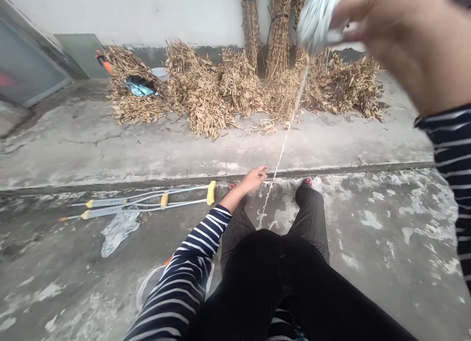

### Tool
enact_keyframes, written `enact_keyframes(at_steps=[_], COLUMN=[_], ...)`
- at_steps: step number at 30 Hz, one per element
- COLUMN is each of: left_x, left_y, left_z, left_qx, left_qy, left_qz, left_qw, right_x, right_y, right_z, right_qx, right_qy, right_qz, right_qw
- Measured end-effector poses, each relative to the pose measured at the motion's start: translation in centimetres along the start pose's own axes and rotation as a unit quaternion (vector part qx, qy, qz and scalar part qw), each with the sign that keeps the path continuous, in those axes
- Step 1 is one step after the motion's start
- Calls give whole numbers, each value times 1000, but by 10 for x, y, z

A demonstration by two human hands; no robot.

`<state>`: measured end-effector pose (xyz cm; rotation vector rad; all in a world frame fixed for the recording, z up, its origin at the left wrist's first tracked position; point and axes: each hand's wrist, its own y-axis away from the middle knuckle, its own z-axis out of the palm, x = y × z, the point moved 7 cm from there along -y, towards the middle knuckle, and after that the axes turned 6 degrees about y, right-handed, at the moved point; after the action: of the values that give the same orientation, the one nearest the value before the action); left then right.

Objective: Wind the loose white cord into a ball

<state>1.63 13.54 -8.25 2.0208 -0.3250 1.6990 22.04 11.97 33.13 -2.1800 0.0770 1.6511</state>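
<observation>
Raised high at the upper right, my right hand is closed around a ball of pale string. From that ball a white strand hangs down in a slanting line to the ground between my feet. Its lower end looks kinked and loose. My left hand is low in front of my knees, just left of the strand, with its fingers partly stretched out and nothing visible in them. Motion blurs the right hand and the ball.
Heaps of dried stalks line a raised concrete ledge, and tied bundles lean on the wall. Crutches and a clear plastic bag lie left. A blue-and-black cloth item and a white bowl are among the stalks.
</observation>
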Motion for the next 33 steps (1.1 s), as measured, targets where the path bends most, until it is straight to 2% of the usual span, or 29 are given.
enact_keyframes(at_steps=[3,6,8,9,11,14,18,21,24,28,30,33], left_x=[56,121,147,153,152,129,94,79,70,62,66,85], left_y=[-13,-14,-12,-10,-4,9,30,43,52,60,64,69], left_z=[-3,3,11,15,23,35,51,57,53,37,28,19], left_qx=[26,11,12,20,40,45,-13,-59,-90,-121,-129,-138], left_qy=[65,138,172,180,183,166,129,86,38,-11,-53,-173], left_qz=[120,232,261,265,253,208,141,100,64,12,8,44], left_qw=[990,963,950,947,949,963,982,989,993,993,990,974], right_x=[30,62,78,86,101,125,174,216,252,289,303,310], right_y=[32,44,44,44,44,46,52,65,88,122,136,150], right_z=[35,55,64,67,70,68,64,61,63,70,74,78], right_qx=[-82,-128,-151,-163,-178,-161,-104,-41,-17,-39,-56,-82], right_qy=[124,107,95,92,89,77,63,116,177,200,200,231], right_qz=[34,69,60,50,28,6,19,33,21,4,-3,-50], right_qw=[988,984,982,981,980,984,992,992,984,979,978,968])
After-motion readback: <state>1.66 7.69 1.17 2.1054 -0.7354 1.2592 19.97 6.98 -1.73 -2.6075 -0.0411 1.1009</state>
